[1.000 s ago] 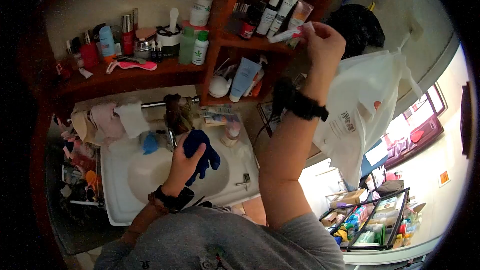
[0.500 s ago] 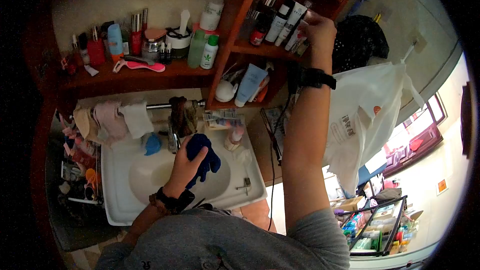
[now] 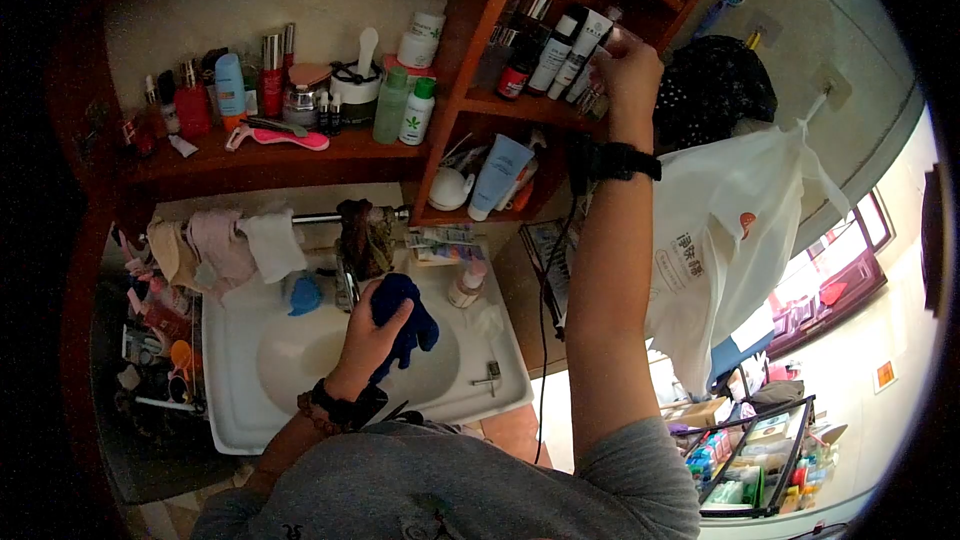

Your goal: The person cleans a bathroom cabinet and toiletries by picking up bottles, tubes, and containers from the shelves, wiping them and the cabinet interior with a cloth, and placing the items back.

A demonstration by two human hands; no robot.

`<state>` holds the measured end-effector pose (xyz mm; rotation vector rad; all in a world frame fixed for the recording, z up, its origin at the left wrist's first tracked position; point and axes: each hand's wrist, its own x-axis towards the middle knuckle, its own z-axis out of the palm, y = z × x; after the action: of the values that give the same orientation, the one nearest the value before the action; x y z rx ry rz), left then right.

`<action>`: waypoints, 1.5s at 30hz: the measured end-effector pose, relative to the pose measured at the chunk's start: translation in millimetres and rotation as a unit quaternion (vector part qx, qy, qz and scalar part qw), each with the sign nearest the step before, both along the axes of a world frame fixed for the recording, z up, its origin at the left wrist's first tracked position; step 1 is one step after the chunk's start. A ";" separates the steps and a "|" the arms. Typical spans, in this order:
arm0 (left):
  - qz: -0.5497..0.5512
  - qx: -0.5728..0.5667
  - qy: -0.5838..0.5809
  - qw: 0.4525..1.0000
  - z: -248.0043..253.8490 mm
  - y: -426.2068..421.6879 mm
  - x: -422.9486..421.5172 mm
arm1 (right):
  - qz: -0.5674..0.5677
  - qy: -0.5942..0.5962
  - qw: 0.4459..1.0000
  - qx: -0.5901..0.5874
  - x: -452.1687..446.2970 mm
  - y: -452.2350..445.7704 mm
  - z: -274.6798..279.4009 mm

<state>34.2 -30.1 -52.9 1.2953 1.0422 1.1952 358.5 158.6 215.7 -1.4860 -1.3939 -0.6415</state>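
My left hand [image 3: 368, 340] is closed round a dark blue cloth [image 3: 408, 328] above the basin of the white sink [image 3: 235, 410]. My right hand [image 3: 630, 75] is raised to the right compartment of the wooden shelf [image 3: 480, 98], its fingers closed at a tube or small packet whose shape is hard to make out. Just left of those fingers stand a white tube [image 3: 588, 40], a white bottle with a black cap [image 3: 552, 55] and a dark red bottle [image 3: 515, 78]. Below, a light blue tube [image 3: 498, 178] leans in the lower compartment.
Cloths [image 3: 222, 245] hang on a rail behind the sink. Several bottles and a pink razor-like tool [image 3: 290, 137] stand or lie on the left shelf. A white plastic bag [image 3: 720, 230] and a black dotted bag [image 3: 715, 85] hang at right. A black cable runs beside my right arm.
My right hand has gone from holding a small whitish item before the shelf to reaching in at the tubes. My left hand keeps the blue cloth. The view has shifted slightly.
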 end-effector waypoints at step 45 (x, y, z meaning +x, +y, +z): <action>-0.031 -0.017 -0.021 0.999 -20.9 11.4 2.4 | 0.017 -0.010 1.000 0.002 -25.3 -25.3 7.1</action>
<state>36.5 -18.7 -73.7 1.2605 0.9817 1.1490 333.2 133.3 222.9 -1.4537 -1.4296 -0.6381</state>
